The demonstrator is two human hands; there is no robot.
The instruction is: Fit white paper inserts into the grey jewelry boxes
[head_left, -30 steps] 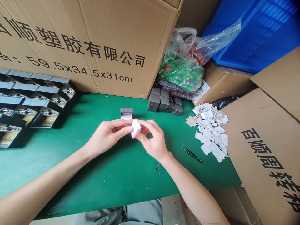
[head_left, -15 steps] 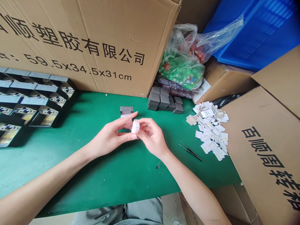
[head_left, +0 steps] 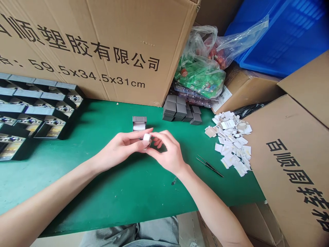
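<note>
- The left hand [head_left: 119, 149] and right hand [head_left: 168, 154] meet above the green surface [head_left: 102, 192], their fingers [head_left: 138, 134] curled inward, pinching a small white block [head_left: 147, 137] between them.
- The block looks light and fairly stiff, but small enough to slip; a gentle fingertip pinch on its opposite faces seems the best hold.
- Just behind the hands stands a dark grey box [head_left: 139, 119] with a white insert showing at its front.
- More grey boxes [head_left: 177, 109] sit stacked to the right, near a heap of white paper scraps [head_left: 231, 144] and steel tweezers [head_left: 209, 166].
- At the left, a black compartmented tray [head_left: 38, 110] holds printed cards in its open sections.
</note>
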